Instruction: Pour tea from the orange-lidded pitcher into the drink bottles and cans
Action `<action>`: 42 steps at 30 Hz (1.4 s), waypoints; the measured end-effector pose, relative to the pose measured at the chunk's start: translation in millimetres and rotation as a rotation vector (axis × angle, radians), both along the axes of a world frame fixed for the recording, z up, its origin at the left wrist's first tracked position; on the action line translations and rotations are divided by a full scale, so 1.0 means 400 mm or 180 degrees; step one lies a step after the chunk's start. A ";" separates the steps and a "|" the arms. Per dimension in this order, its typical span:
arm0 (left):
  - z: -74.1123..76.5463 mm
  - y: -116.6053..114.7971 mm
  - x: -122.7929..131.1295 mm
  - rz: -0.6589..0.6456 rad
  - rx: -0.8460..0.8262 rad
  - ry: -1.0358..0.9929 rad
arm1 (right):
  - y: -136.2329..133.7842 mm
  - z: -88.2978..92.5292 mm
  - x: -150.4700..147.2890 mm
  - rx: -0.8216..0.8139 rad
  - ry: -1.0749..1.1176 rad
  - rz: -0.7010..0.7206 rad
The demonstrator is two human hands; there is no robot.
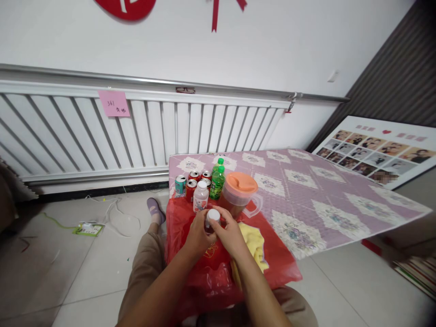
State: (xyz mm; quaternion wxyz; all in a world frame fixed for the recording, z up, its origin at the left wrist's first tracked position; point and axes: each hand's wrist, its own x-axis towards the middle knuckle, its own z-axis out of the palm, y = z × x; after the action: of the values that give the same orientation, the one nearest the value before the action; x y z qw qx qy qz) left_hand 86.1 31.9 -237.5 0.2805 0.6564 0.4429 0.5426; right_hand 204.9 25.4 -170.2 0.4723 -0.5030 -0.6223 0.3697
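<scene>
A small bottle with a white cap (214, 215) is between my two hands, above a red plastic sheet (282, 259). My left hand (199, 232) is closed around the bottle's side. At the cap, my right hand (229, 230) is closed too, its thumb on the cap. Much of the bottle's body is hidden by my fingers. Just beyond stands a white-capped bottle (200, 198) with a printed label. A clear pitcher (235, 200) with an orange lid (241, 183) holds brownish liquid. Beside my right forearm lies a yellow cloth (254, 243).
Several red cans (191, 190), a teal can (180, 185) and two green bottles (218, 181) stand behind. A patterned purple mattress-like surface (282, 177) extends right. On the floor at left lie a power strip (87, 229) and cables. A white radiator (163, 131) lines the wall.
</scene>
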 end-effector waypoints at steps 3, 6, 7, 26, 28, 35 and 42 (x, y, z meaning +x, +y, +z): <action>-0.003 0.003 -0.001 -0.0016 0.0033 -0.0029 | -0.006 0.000 -0.008 0.0146 -0.0049 -0.0186; -0.007 0.006 -0.004 -0.0103 0.0024 -0.0072 | -0.009 0.002 -0.021 0.0281 -0.0179 -0.0393; -0.007 0.006 -0.005 -0.0129 0.0005 -0.0085 | -0.010 0.003 -0.024 0.0304 -0.0218 -0.0451; -0.005 -0.004 -0.009 0.0031 -0.0347 0.0094 | -0.117 -0.148 0.207 -0.0368 -0.2129 -0.1423; -0.007 -0.003 -0.010 0.0029 -0.0392 0.0093 | -0.128 -0.149 0.199 -0.0793 -0.2555 -0.1262; -0.002 -0.005 -0.012 0.0088 -0.0460 0.0218 | -0.135 -0.148 0.189 -0.1363 -0.2773 -0.0784; 0.005 -0.007 -0.012 0.0094 -0.0452 0.0232 | -0.136 -0.165 0.201 -0.1405 -0.2798 -0.0735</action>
State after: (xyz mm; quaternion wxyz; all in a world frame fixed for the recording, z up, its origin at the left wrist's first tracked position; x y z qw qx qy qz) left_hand 81.4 29.0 -235.4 0.3020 0.6475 0.4998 0.4896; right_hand 285.5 -29.1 -236.2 0.0858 -0.7645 -0.6096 0.1910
